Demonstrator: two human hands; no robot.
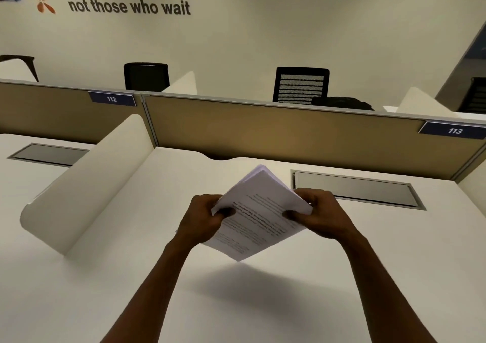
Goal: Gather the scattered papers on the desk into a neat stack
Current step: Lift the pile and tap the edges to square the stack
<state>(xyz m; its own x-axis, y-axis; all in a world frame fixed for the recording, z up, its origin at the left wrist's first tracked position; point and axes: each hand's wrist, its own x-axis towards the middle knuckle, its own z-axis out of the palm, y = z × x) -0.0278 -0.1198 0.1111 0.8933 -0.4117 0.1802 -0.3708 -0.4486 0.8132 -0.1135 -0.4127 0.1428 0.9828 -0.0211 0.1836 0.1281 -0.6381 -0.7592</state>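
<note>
Head view: sheaf of printed papers [259, 211] held in the air above the white desk [342, 277], just in front of the grey cable tray lid [352, 188], turned diamond-wise with one corner pointing down. No loose sheets visible on the desk, so gathering looks done; the step in hand is squaring. To do it well: loosen the hold, tap the long edge on the desk in front of the lid, then lay the stack flat. Left hand [203, 217] pinches the sheaf's left edge, thumb on top, fingers curled under. Right hand [315, 215] pinches the right edge the same way. Both forearms reach forward, wrists angled inward.
</note>
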